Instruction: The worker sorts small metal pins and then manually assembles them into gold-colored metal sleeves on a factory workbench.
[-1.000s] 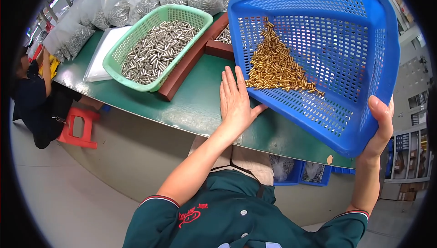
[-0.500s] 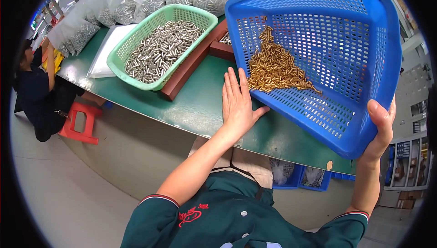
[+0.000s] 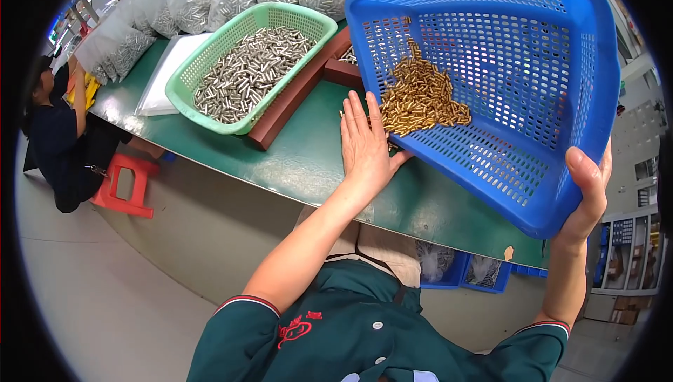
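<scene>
A large blue perforated basket (image 3: 491, 52) is tipped toward its lower left corner above the green table. Small brass-coloured metal pins (image 3: 420, 98) are heaped in that corner, and a few show outside the rim next to my left hand. My right hand (image 3: 589, 189) grips the basket's right end, thumb over the rim. My left hand (image 3: 364, 140) is held flat beside the low corner, fingers stretched out and thumb apart, with nothing in its grasp. Left of it stands a light green basket (image 3: 184, 87) full of silver metal pins (image 3: 256, 70).
Brown bars (image 3: 280, 116) lie on the green table (image 3: 308, 147) by the green basket. Clear bags of silver parts (image 3: 193, 7) line the back. A co-worker (image 3: 59, 119) sits at left near a red stool (image 3: 126, 186). Blue bins (image 3: 484, 273) stand below the table.
The brass-coloured pins have slid left toward the basket's low corner, and some now show outside it by my left hand. My left hand has moved slightly up.
</scene>
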A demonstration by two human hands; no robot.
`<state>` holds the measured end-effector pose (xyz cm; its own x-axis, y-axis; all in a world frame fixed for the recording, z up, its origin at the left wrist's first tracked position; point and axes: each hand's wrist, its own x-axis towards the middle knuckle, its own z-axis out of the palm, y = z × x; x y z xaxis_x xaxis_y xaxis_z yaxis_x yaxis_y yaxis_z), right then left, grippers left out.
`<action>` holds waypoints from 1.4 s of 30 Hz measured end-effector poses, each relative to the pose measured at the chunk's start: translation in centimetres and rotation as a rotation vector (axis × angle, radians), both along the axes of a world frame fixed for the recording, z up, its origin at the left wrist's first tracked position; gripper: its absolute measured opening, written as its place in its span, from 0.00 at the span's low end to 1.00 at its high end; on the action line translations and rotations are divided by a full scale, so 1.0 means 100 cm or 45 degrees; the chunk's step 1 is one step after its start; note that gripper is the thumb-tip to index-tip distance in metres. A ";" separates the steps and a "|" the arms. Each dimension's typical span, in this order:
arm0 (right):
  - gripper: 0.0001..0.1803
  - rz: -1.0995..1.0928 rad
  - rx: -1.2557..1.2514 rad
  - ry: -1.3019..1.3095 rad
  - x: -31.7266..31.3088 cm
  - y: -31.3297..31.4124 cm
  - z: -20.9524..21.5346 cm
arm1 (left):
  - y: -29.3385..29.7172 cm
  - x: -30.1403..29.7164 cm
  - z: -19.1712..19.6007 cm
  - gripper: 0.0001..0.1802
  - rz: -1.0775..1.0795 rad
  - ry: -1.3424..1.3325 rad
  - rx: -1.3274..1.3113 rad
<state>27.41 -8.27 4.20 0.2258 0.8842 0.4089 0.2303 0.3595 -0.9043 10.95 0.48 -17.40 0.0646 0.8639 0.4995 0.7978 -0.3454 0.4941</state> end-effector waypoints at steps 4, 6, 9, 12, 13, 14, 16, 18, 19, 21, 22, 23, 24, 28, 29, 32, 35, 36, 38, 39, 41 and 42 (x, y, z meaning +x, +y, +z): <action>0.38 0.012 0.014 0.015 -0.001 0.000 0.000 | 0.004 0.000 -0.001 0.65 0.026 0.033 -0.053; 0.38 -0.002 0.028 0.020 0.000 0.000 0.000 | 0.005 0.001 0.000 0.65 0.047 0.022 -0.057; 0.39 0.012 0.059 -0.035 0.002 0.001 -0.001 | 0.006 0.001 0.000 0.65 0.053 0.022 -0.049; 0.40 0.033 0.066 -0.021 0.001 0.001 0.001 | 0.006 0.002 0.000 0.65 0.059 0.029 -0.037; 0.40 0.030 0.064 -0.027 0.001 0.000 0.001 | 0.006 0.001 0.000 0.65 0.062 0.035 -0.025; 0.41 0.026 0.064 -0.034 0.001 0.000 0.002 | 0.006 0.002 0.001 0.65 0.062 0.035 -0.025; 0.41 0.038 0.087 -0.037 0.000 -0.001 0.001 | 0.007 0.002 0.002 0.65 0.058 0.037 -0.017; 0.42 0.049 0.107 -0.040 -0.001 -0.003 0.002 | 0.006 0.003 0.004 0.65 0.060 0.032 -0.017; 0.43 0.062 0.105 -0.046 -0.001 -0.004 0.003 | 0.007 0.003 0.005 0.64 0.063 0.028 -0.015; 0.44 0.072 0.105 -0.053 0.000 -0.005 0.003 | 0.007 0.004 0.005 0.64 0.065 0.021 -0.008; 0.45 0.098 0.116 -0.064 0.000 -0.005 0.003 | 0.008 0.004 0.006 0.64 0.062 0.012 -0.009; 0.46 0.128 0.123 -0.074 0.001 -0.004 0.003 | 0.007 0.004 0.006 0.64 0.064 0.006 -0.014; 0.46 0.130 0.120 -0.072 0.001 -0.003 0.003 | 0.007 0.003 0.007 0.64 0.065 0.007 -0.018; 0.47 0.127 0.166 -0.094 -0.001 -0.003 0.004 | 0.005 0.003 0.010 0.64 0.061 0.012 -0.038; 0.47 0.120 0.165 -0.108 -0.001 -0.004 0.005 | 0.005 0.004 0.010 0.64 0.057 0.010 -0.038; 0.47 0.103 0.143 -0.100 0.001 -0.006 0.007 | 0.003 0.007 0.012 0.64 0.055 -0.005 -0.041; 0.47 0.113 0.163 -0.100 0.003 -0.007 0.006 | 0.002 0.008 0.013 0.64 0.046 -0.004 -0.044; 0.47 0.118 0.162 -0.099 0.003 -0.007 0.005 | 0.001 0.007 0.014 0.64 0.052 -0.003 -0.046; 0.48 0.121 0.189 -0.077 0.001 -0.004 0.002 | 0.000 0.001 0.016 0.64 0.074 0.032 -0.041; 0.48 0.102 0.157 -0.102 -0.001 -0.004 0.002 | -0.002 -0.003 0.017 0.64 0.065 0.026 -0.018; 0.48 0.040 0.180 -0.096 0.006 -0.003 -0.009 | -0.018 -0.013 0.028 0.63 -0.003 -0.031 0.056; 0.46 -0.065 0.230 -0.105 0.020 -0.003 -0.019 | -0.031 -0.022 0.031 0.61 -0.108 -0.065 0.160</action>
